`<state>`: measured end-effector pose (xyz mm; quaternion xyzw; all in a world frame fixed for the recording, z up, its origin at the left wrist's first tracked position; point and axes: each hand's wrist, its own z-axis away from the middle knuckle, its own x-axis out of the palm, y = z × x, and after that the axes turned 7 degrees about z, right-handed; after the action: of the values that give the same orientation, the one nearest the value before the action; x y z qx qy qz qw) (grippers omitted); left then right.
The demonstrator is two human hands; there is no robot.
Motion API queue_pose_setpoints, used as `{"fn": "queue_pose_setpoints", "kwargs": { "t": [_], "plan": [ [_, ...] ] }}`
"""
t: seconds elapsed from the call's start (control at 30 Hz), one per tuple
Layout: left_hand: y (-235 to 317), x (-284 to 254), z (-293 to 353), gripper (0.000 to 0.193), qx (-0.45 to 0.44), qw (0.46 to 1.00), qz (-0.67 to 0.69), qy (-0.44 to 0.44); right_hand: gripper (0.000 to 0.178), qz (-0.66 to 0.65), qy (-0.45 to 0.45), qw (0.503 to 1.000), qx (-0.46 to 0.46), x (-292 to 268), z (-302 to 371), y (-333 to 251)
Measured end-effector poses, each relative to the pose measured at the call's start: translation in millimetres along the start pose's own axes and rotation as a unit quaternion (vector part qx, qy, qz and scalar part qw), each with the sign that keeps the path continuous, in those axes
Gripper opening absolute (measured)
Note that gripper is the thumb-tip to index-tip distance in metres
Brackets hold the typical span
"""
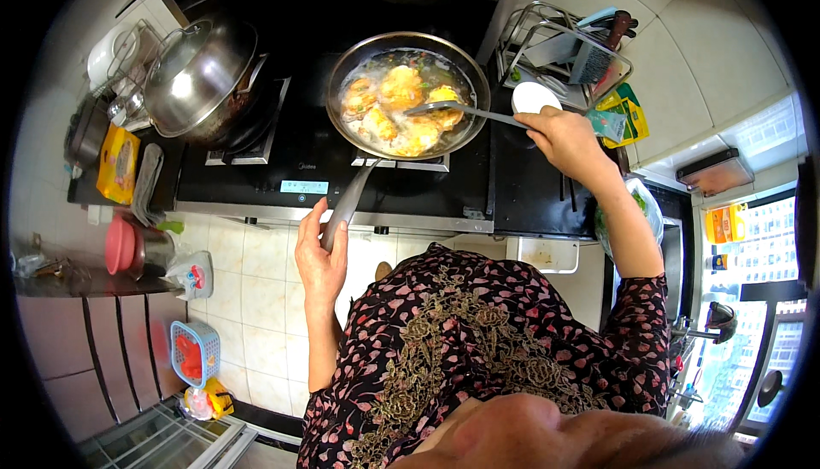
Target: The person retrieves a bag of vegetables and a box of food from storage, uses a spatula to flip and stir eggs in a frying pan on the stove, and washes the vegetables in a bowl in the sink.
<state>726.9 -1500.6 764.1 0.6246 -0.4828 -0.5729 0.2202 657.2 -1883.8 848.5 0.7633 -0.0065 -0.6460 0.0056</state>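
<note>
A frying pan [337,121] rests on the right burner of the black stove. Several golden-yellow pieces that look like fried eggs [400,86] sit in its pale, bubbling liquid with green bits. My left hand [321,255] is closed around the end of the pan's grey handle [350,198], the thumb to its right. From the right, my right hand [564,140] grips a grey spatula [478,112] by its handle. The spatula's head reaches into the pan among the pieces; its exact edge is hard to make out. A white bowl [535,96] stands just behind my right hand.
A lidded steel wok [198,80] occupies the left burner. At the back right is a wire rack [547,38] with knives and a grater, near a yellow-green packet [630,116]. A yellow package [118,164] lies left. A blue basket [195,351] stands low left.
</note>
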Motion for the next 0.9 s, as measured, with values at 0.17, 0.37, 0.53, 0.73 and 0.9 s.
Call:
{"fn": "queue_pose_setpoints", "kwargs": {
  "t": [0.17,0.37,0.53,0.73,0.9],
  "plan": [
    [6,1,3,0.039,0.000,1.000,-0.002,-0.001,0.025,0.013,0.018,1.000,0.014,21,5,4],
    [7,-2,11,0.028,0.003,0.993,0.057,0.102,0.026,-0.006,0.072,0.997,0.025,6,19,10],
    [13,0,13,0.023,0.066,0.983,0.058,0.163,0.029,-0.016,0.127,0.991,0.042,16,32,10],
    [25,9,14,0.022,0.079,0.984,0.067,0.143,0.031,-0.061,0.162,0.984,0.042,27,36,0],
    [26,13,17,0.022,0.083,0.985,0.073,0.134,0.032,-0.095,0.198,0.973,0.077,26,43,-6]
  ]
}}
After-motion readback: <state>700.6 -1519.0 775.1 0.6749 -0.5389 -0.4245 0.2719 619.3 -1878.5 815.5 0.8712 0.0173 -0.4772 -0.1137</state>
